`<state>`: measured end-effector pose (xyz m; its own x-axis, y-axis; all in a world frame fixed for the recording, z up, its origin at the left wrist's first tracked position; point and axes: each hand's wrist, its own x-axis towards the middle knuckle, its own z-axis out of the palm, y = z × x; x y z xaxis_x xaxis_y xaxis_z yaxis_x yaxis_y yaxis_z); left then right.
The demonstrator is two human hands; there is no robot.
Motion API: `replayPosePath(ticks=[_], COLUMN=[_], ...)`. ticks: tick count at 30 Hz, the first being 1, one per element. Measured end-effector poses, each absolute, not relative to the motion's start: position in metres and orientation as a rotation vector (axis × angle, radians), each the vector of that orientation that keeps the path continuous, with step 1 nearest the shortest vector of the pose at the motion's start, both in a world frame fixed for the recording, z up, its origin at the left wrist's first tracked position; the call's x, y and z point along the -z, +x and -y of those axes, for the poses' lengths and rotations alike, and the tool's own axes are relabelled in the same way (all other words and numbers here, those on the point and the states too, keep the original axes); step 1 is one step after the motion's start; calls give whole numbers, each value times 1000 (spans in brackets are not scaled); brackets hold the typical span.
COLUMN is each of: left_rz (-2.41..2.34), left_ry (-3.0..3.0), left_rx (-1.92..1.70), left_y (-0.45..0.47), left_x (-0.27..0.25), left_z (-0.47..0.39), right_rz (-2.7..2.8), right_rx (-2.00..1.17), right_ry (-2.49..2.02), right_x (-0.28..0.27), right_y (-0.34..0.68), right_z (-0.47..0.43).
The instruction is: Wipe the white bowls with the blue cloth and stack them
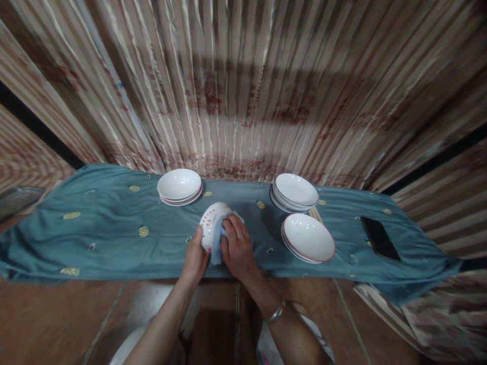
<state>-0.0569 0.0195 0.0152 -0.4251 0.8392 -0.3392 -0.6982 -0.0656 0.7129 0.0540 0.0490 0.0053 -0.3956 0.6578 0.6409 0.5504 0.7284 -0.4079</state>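
A white bowl (208,223) with small red marks is held tilted above the front middle of the table, its outer side facing me. My left hand (196,256) grips its near left edge, fingers closed. In my right hand (239,247) is a light blue cloth (216,243), bunched and pressed against the bowl's right side. That hand covers part of the bowl and cloth. To the right, the nearest dishes are a stack of white bowls with a red rim (309,237).
A teal patterned cloth (114,243) covers the table. White bowls (179,185) are stacked at the back left. Dark-rimmed bowls (296,190) form another stack at the back right, by some chopsticks (315,215). A black phone (379,238) lies far right. Behind hangs a curtain (243,101).
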Motion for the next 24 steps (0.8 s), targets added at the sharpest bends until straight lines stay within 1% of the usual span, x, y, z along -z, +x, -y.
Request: replayPosePath(ticks=[5,18,24], left_rz=[-1093,-1154,-1174], left_ry=[249,273,313], left_rx=[-1706,-1679,-1683], left_y=[-54,-47,-49], left_x=[-14,-20,-25], left_z=[-17,-14,-14], right_rz=[1983,2046,2108], right_rx=[-286,-365,-466], right_ry=[-1114,-1293,-1372], right_x=[-2,1,-15], right_y=[57,71,83], right_z=[-52,-57,-60])
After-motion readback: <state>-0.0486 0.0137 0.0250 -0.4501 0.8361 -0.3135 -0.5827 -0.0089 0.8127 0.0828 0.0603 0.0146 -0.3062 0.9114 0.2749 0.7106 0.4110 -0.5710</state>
